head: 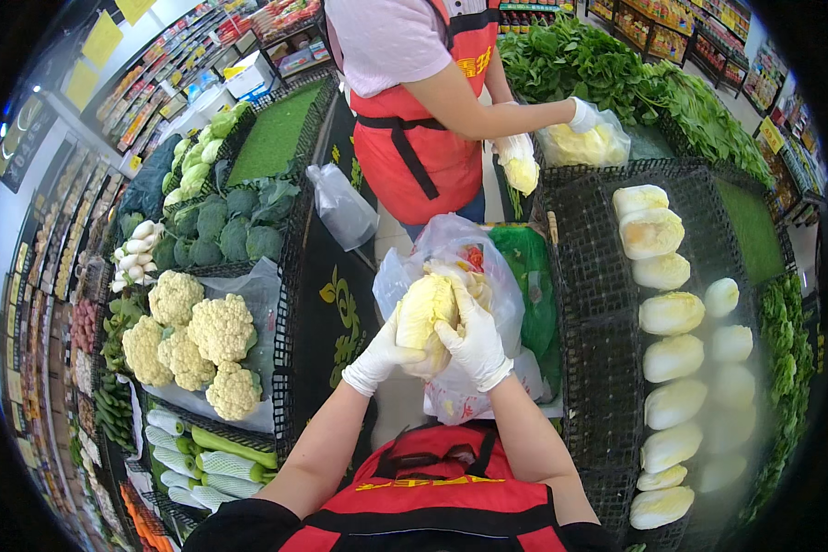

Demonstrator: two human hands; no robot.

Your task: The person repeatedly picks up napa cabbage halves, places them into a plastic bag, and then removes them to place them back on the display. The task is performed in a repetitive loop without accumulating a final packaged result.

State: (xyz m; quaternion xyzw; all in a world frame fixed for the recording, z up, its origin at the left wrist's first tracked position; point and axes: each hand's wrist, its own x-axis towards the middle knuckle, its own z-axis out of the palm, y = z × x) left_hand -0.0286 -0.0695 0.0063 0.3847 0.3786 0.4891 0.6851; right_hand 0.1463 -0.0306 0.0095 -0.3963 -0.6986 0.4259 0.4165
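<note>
In white gloves, both my hands hold one napa cabbage [422,319] in front of my red apron. My left hand [385,353] cups its left side and underside. My right hand [475,339] grips its right side, fingers near the top leaves. Just beyond and beneath the cabbage lies an open clear plastic bag [505,276] with loose pale leaves and something red in it. A white bag with red print [450,399] sits below my hands. The cabbage's underside is partly hidden by my hands.
Ahead, a co-worker in a red apron [414,155] holds a cabbage [521,172] and touches a bagged one [586,143]. Napa cabbages [673,359] line the black rack [597,276] at right. Cauliflowers [221,328] and broccoli [210,224] fill the left stand. A green bag [524,269] lies beside the clear bag.
</note>
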